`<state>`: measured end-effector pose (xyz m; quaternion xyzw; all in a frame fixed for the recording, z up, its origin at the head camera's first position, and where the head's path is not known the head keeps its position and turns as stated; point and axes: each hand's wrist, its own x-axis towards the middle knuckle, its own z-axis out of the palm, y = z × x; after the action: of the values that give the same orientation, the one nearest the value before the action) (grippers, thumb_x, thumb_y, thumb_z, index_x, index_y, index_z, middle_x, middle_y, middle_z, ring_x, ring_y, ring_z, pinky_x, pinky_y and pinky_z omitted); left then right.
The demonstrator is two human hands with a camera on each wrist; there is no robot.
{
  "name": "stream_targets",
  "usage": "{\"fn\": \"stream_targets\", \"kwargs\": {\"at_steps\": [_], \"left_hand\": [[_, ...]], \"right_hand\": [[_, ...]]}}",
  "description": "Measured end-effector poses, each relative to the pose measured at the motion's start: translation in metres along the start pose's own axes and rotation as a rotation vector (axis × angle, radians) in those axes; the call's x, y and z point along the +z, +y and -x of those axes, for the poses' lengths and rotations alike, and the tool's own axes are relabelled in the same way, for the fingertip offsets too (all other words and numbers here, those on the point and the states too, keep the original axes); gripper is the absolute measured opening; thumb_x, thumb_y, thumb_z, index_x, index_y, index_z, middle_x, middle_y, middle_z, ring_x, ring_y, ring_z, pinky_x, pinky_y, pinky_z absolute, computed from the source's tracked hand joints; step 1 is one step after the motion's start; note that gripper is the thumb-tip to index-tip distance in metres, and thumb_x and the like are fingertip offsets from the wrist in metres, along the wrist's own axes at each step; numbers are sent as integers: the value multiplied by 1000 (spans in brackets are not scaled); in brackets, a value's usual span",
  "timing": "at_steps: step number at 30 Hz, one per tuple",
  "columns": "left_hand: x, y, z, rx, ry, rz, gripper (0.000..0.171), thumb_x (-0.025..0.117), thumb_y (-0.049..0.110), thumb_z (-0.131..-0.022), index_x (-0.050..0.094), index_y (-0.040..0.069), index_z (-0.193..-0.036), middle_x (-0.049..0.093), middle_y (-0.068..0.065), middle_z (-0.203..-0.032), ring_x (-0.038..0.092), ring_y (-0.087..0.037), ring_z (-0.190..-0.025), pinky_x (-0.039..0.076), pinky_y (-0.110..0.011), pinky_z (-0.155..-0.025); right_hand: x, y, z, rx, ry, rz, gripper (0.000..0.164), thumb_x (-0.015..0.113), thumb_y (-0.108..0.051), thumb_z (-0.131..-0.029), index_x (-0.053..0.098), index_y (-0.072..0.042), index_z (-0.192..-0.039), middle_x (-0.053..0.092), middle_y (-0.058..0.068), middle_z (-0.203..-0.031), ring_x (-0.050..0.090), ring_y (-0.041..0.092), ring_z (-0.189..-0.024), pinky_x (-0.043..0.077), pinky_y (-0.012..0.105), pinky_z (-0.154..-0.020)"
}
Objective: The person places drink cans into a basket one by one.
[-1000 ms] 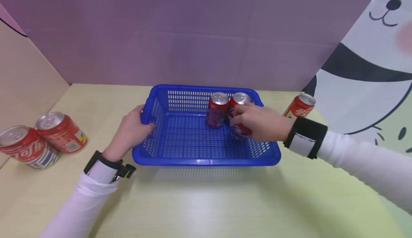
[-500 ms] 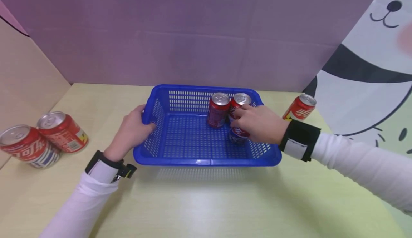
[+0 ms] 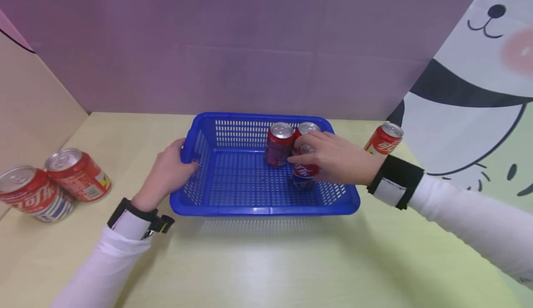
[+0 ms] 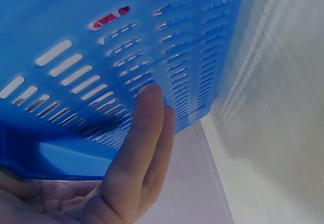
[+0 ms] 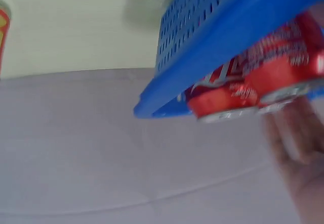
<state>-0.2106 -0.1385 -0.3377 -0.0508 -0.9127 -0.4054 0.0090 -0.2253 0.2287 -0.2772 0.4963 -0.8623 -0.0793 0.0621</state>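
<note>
The red can (image 3: pixel 303 171) stands at 4 o'clock from the centre of the blue basket (image 3: pixel 266 210), inside it; the right hand (image 3: pixel 333 155) spans its top, fingers and thumb parted, contact not discernible. Two more cans (image 3: pixel 278 148) stand at 1 and 2 o'clock; the floor (image 3: pixel 237 178) lies open toward 9, where the left hand (image 3: pixel 168 167) grips the rim (image 3: pixel 190 134), thumb inside. Outside, tabletop (image 3: pixel 266 261) extends at 6 o'clock, a lone can (image 3: pixel 384 139) stands near 3, and paired cans (image 3: pixel 78 176) near 9.
</note>
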Motion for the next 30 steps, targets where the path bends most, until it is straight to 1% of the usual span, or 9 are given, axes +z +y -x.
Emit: {"fn": "stream_targets", "kwargs": {"at_steps": [3, 6, 9, 11, 14, 19, 23, 26, 30], "left_hand": [[1, 0, 0, 4, -1, 2, 69, 59, 6, -91, 24, -15, -147, 52, -40, -123, 63, -45, -96, 57, -51, -74], [1, 2, -1, 7, -1, -4, 69, 59, 6, -91, 25, -15, -147, 52, -39, -123, 63, -45, -96, 57, -51, -75], [0, 2, -1, 6, 0, -7, 69, 59, 6, -91, 25, -14, -147, 51, -40, -125, 61, -47, -99, 56, -53, -77], [0, 1, -1, 8, 1, -6, 69, 59, 6, -91, 25, -14, -147, 51, -40, -125, 61, -47, -99, 56, -54, -78], [0, 0, 0, 11, 0, -2, 69, 59, 6, -90, 25, -14, -147, 51, -40, -124, 62, -47, -98, 56, -53, -77], [1, -3, 1, 3, -3, 2, 69, 59, 5, -91, 25, -14, -147, 51, -40, -125, 62, -48, -99, 56, -53, -75], [1, -4, 1, 2, -2, 5, 69, 59, 6, -91, 25, -14, -147, 51, -40, -125, 61, -48, -99, 56, -54, -76], [0, -5, 1, 10, 5, 2, 69, 59, 6, -90, 26, -14, -147, 51, -40, -124, 61, -48, -99, 56, -54, -77], [0, -5, 0, 17, 2, 0, 69, 59, 6, -90, 26, -14, -147, 52, -40, -124, 61, -48, -99, 56, -54, -77]], "right_hand": [[-7, 5, 9, 42, 100, -94, 58, 89, -23, -74, 68, -13, -127, 59, 11, -121, 51, 28, -113, 52, 45, -89], [-10, 11, 21, 154, 227, -112, 44, 83, -24, -80, 70, -8, -120, 64, 8, -105, 58, 23, -95, 56, 37, -72], [-6, 17, 30, 345, 318, -113, 30, 74, -21, -88, 70, -5, -113, 63, 4, -83, 57, 18, -70, 50, 31, -55], [0, 20, 35, 483, 332, -167, 26, 68, -19, -93, 69, -2, -113, 58, 2, -71, 52, 17, -58, 44, 31, -47], [11, 24, 42, 666, 306, -307, 29, 62, -22, -97, 66, -1, -117, 54, 2, -64, 49, 19, -52, 42, 32, -45], [30, 23, 52, 829, 279, -567, 41, 55, -30, -101, 58, 2, -127, 64, 11, -77, 57, 22, -59, 50, 33, -50], [45, 18, 51, 918, 324, -695, 47, 53, -36, -101, 54, -1, -133, 67, 17, -89, 61, 26, -67, 53, 33, -55], [53, 15, 49, 966, 376, -796, 51, 53, -38, -101, 50, -2, -137, 67, 21, -100, 65, 29, -76, 56, 33, -61], [60, 11, 49, 984, 421, -957, 56, 52, -38, -102, 40, -1, -143, 64, 27, -113, 69, 31, -87, 59, 32, -67]]}}
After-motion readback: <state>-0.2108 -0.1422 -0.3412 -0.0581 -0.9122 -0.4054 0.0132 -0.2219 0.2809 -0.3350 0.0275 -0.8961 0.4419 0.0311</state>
